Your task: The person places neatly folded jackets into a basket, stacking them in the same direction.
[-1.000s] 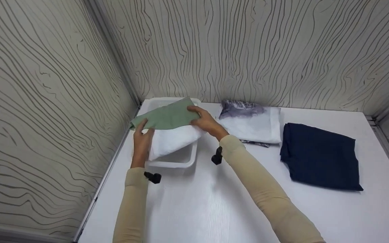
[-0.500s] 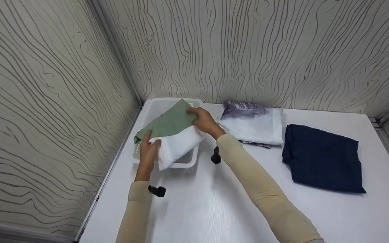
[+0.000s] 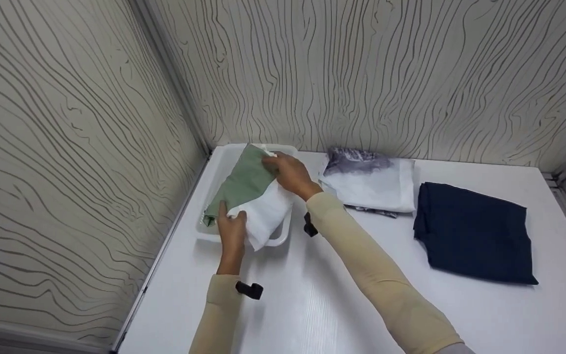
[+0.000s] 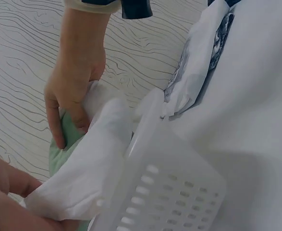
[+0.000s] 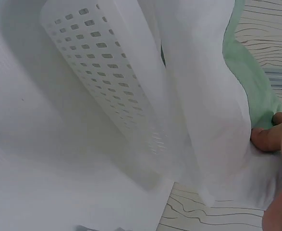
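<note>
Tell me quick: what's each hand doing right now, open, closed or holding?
Left hand: holding the green and white cloth.
Right hand: holding the same cloth, farther back.

long beige slvs (image 3: 381, 275), plain cuffs (image 3: 223, 287), sm blk wrist mounts (image 3: 249, 290), grey edge (image 3: 455, 349), R side

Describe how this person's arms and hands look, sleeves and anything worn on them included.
The left sleeve and right sleeve are plain, long and beige, ending in cuffs at the wrists; a bit of grey fabric shows at the right sleeve's upper end. A small black device sits at each cuff. The left hand and right hand are ungloved.
</note>
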Tool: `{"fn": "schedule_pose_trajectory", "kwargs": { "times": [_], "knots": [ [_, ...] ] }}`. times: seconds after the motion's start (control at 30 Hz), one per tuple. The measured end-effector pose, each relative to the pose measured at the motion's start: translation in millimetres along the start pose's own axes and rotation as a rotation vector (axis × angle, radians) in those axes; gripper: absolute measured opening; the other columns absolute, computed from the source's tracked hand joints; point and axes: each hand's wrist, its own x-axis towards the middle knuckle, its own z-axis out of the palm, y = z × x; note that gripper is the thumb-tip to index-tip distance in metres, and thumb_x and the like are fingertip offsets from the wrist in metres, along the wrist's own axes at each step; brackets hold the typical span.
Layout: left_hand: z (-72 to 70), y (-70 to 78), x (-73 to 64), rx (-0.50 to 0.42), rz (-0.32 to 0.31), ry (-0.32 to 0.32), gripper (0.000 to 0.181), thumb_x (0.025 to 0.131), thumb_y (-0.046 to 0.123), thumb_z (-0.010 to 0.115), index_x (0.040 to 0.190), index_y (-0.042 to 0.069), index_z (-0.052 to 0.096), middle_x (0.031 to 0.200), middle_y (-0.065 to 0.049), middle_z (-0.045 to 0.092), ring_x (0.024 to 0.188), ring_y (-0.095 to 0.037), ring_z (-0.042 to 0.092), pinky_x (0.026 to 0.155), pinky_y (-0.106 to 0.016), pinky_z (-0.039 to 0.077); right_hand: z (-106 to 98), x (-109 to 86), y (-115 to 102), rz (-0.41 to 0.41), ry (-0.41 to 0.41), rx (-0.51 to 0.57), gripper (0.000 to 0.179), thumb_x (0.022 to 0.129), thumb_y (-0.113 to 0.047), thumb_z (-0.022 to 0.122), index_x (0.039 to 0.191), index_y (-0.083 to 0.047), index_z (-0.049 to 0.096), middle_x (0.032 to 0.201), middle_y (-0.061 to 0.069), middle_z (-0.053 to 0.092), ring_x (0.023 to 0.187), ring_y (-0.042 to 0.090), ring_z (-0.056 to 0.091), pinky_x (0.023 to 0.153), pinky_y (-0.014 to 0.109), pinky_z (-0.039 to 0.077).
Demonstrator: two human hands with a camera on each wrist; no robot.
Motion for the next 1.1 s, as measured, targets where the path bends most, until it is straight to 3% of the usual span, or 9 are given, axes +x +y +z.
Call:
{"fn": "schedule_pose_trajectory", "kwargs": {
  "times": [0.37,0.6,0.77,0.9,1.1],
  "knots": [
    [21.4,-1.4,-8.8,-0.136,-0.025,0.059,0.083,0.103,0.004,0.048,0.171,0.000,0.001,0.179,-0.022,0.001,0.166,-0.037,0.008,0.135,-0.049,0.015,1.3,8.1,-7.8,-0.160,-0.094,-0.295,0.058,0.105,0.007,0.056,0.156,-0.021,0.057,0.172,0.003,0.040,0.142,0.036,0.055,0.120,0.049,0.045],
    [31.4,-4.3,-3.9,-0.183,-0.039,0.103,0.081,0.104,0.003,0.048,0.170,-0.002,0.000,0.179,-0.023,-0.001,0.167,-0.036,0.003,0.136,-0.047,0.011,0.7,8.5,-5.4,-0.186,-0.100,-0.300,0.060,0.105,0.009,0.055,0.158,-0.017,0.054,0.175,0.004,0.034,0.143,0.040,0.053,0.118,0.052,0.047],
    [33.7,-8.8,-1.3,-0.211,-0.067,0.119,0.081,0.105,0.002,0.046,0.170,-0.002,-0.002,0.178,-0.024,-0.003,0.167,-0.038,0.003,0.135,-0.049,0.014,5.0,3.2,1.2,-0.120,-0.184,-0.289,0.064,0.102,0.011,0.056,0.162,-0.012,0.047,0.178,0.006,0.024,0.153,0.039,0.043,0.125,0.052,0.039],
    [33.0,-10.7,3.6,-0.188,-0.087,0.063,0.086,0.102,0.000,0.048,0.169,-0.002,-0.007,0.178,-0.026,-0.004,0.166,-0.039,0.005,0.135,-0.049,0.014,10.3,0.8,8.2,-0.063,-0.228,-0.299,0.056,0.103,0.009,0.054,0.156,-0.010,0.055,0.175,0.012,0.032,0.155,0.038,0.041,0.127,0.050,0.036],
    [25.0,-6.4,12.1,0.067,-0.184,-0.143,0.095,0.095,0.008,0.054,0.168,-0.006,-0.006,0.175,-0.031,0.009,0.164,-0.040,0.018,0.134,-0.049,0.021,18.7,0.8,16.2,-0.099,-0.195,-0.342,0.041,0.100,0.006,0.060,0.138,-0.005,0.071,0.144,0.015,0.069,0.139,0.038,0.058,0.120,0.050,0.045]
  ]
}}
